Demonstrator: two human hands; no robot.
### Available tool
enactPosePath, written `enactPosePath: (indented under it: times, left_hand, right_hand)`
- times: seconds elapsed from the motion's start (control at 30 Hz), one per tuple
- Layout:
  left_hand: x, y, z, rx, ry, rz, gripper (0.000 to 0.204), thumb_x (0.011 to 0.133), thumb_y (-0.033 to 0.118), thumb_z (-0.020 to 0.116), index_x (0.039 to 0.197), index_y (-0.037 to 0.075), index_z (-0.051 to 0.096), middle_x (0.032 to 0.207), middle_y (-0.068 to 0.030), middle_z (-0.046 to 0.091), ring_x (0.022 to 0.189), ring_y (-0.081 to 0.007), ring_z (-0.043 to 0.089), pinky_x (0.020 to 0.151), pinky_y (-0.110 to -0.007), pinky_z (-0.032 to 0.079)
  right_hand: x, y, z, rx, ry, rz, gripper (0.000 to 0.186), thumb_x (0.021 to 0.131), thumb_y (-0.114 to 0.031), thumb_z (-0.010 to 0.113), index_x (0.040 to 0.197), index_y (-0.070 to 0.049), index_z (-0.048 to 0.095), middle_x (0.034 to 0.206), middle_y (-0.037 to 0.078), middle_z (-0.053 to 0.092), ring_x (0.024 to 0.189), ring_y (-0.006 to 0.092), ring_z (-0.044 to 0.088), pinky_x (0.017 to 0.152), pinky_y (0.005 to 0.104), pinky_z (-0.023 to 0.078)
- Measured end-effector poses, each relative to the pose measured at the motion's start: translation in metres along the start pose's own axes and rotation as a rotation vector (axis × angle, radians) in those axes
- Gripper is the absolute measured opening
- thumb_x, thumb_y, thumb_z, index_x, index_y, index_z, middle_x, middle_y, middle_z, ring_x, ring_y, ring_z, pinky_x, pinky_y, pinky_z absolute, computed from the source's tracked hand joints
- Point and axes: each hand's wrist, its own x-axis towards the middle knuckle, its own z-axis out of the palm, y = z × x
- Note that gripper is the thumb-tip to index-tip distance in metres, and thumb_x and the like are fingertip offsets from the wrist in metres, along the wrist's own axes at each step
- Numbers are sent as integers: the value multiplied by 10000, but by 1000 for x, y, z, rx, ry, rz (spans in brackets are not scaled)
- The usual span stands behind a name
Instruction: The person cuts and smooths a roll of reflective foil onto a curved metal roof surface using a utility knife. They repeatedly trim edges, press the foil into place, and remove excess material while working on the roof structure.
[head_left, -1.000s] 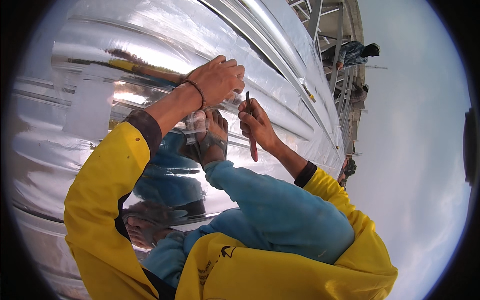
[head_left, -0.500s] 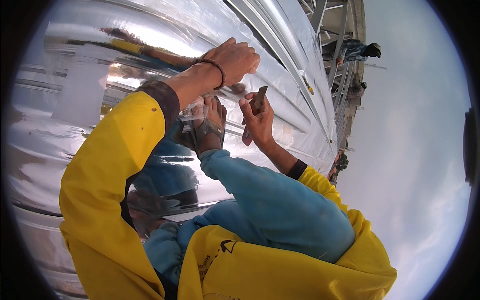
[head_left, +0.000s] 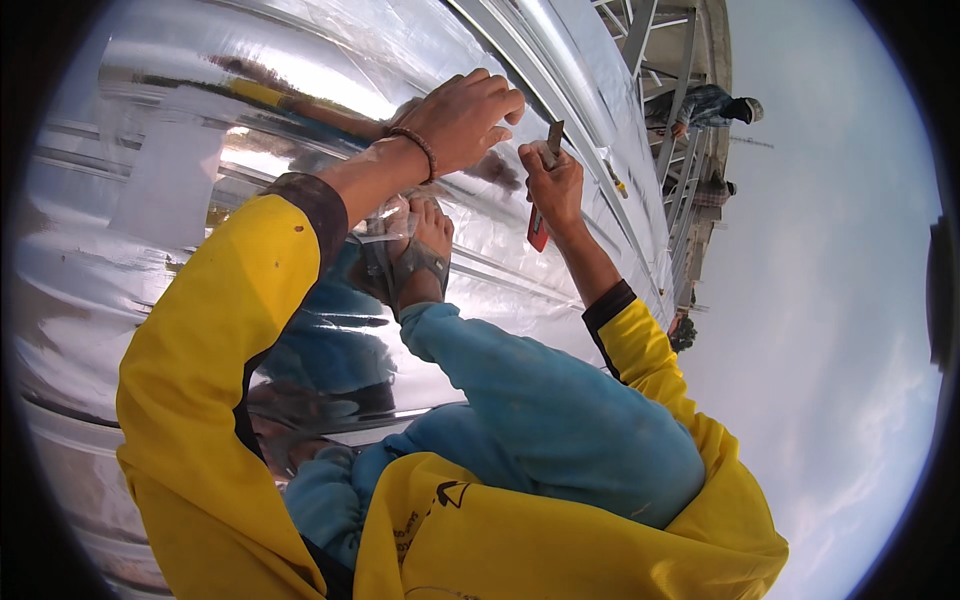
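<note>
My left hand [head_left: 465, 120], wearing a braided bracelet, is curled at the shiny foil-covered surface [head_left: 220, 60]; I cannot make out what its fingers hold. Just to its right, my right hand [head_left: 555, 190] grips a red utility knife [head_left: 537, 232], blade pointing upward. A clear crumpled strip [head_left: 380, 225] lies by my sandalled foot [head_left: 430, 235], below my left hand. A white rectangular patch [head_left: 165, 170] shows on the foil at the left.
Metal rails [head_left: 560, 80] run along the foil. At upper right, a co-worker in a cap [head_left: 700, 105] is by a steel framework [head_left: 640, 40]; another person [head_left: 712, 195] is just below. Open sky fills the right side.
Over the last second my left hand has moved up and right. My right hand has risen and shifted right with the knife, away from my foot.
</note>
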Motion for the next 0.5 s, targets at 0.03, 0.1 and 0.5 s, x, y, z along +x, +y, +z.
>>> enactPosePath:
  times: [0.03, 0.1, 0.5]
  left_hand:
    - [-4, -7, 4, 64, 117, 121, 142, 914, 218, 668, 972, 94, 629, 1012, -83, 612, 1033, -292, 586, 944, -424, 474]
    - [-10, -11, 4, 164, 4, 180, 124, 899, 202, 669, 955, 98, 634, 1014, -63, 592, 1047, -261, 563, 938, -396, 463]
    - [0, 10, 25, 474, -603, 126, 401, 895, 316, 707, 1280, 206, 675, 1330, -63, 527, 1323, -257, 471, 1112, -466, 384]
  right_hand:
    - [8, 1, -3, -58, -1, -34, 312, 932, -305, 714, 956, 6, 720, 653, 54, 642, 582, 137, 595, 589, 334, 487]
    - [18, -8, -9, -131, 16, -56, 310, 930, -301, 707, 953, 8, 719, 635, 62, 628, 578, 149, 593, 591, 351, 484]
    - [52, -44, -36, -341, -21, -306, 338, 930, -309, 706, 973, 26, 717, 659, 115, 637, 573, 223, 593, 592, 378, 484]
